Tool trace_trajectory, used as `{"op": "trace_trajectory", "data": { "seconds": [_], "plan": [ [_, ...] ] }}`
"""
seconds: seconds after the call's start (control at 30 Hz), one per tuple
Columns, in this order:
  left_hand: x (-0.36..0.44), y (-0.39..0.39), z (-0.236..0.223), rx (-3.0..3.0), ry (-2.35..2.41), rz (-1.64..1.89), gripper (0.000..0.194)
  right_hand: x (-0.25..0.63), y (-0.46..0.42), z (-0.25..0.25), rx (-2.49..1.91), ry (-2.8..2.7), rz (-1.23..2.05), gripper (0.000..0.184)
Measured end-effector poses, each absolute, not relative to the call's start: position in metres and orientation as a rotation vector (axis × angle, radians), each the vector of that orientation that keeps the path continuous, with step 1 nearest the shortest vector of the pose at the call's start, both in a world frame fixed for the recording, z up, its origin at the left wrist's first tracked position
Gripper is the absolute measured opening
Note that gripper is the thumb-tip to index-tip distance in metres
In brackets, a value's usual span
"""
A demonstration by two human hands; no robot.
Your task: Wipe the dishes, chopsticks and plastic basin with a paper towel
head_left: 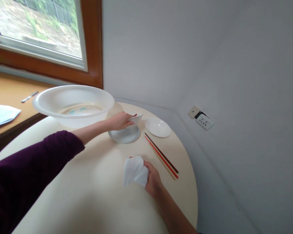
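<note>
The left hand (pixel 119 121), reaching out from a dark purple sleeve (pixel 26 172), has its fingers closed on the rim of a small white bowl (pixel 136 118), which is held tilted just above the grey plate (pixel 124 134). That plate serves as the reference point: it lies on the round cream table (pixel 88 195), touching or nearly touching the large white plastic basin (pixel 74 104) that stands behind it to the left; a little water shows in the basin's bottom. Just right of the plate sits a small white saucer (pixel 158 127), apart from it. From the plate's right edge a set of chopsticks (pixel 162 157), red and dark, runs diagonally toward the near right of the table. Nearer the camera than the plate, the right hand (pixel 152 182) is clenched around a crumpled white cloth or paper towel (pixel 134 171), which rests on the tabletop. Well left of the plate, beyond the basin, a pen (pixel 29 96) and folded paper (pixel 1 114) lie on the wooden sill (pixel 7 91) below the window (pixel 39 29). A wall socket (pixel 202 119) is mounted far right of the plate.
</note>
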State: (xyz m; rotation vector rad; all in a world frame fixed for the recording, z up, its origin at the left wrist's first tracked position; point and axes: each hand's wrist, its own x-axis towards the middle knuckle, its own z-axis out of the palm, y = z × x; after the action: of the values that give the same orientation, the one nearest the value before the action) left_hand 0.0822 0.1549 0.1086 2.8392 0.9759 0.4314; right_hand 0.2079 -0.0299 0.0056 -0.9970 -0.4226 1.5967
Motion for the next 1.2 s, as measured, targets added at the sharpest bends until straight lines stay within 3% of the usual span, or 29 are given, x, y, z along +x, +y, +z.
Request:
{"op": "trace_trajectory", "data": {
  "seconds": [0.43, 1.2],
  "plan": [
    [0.083, 0.155, 0.081, 2.994, 0.985, 0.209, 0.026, 0.215, -0.034, 0.016, -0.996, -0.496, 1.583, 0.031],
    [0.07, 0.146, 0.042, 3.111, 0.802, 0.353, 0.022, 0.211, -0.035, 0.014, -1.015, -0.579, 1.503, 0.031]
  ]
}}
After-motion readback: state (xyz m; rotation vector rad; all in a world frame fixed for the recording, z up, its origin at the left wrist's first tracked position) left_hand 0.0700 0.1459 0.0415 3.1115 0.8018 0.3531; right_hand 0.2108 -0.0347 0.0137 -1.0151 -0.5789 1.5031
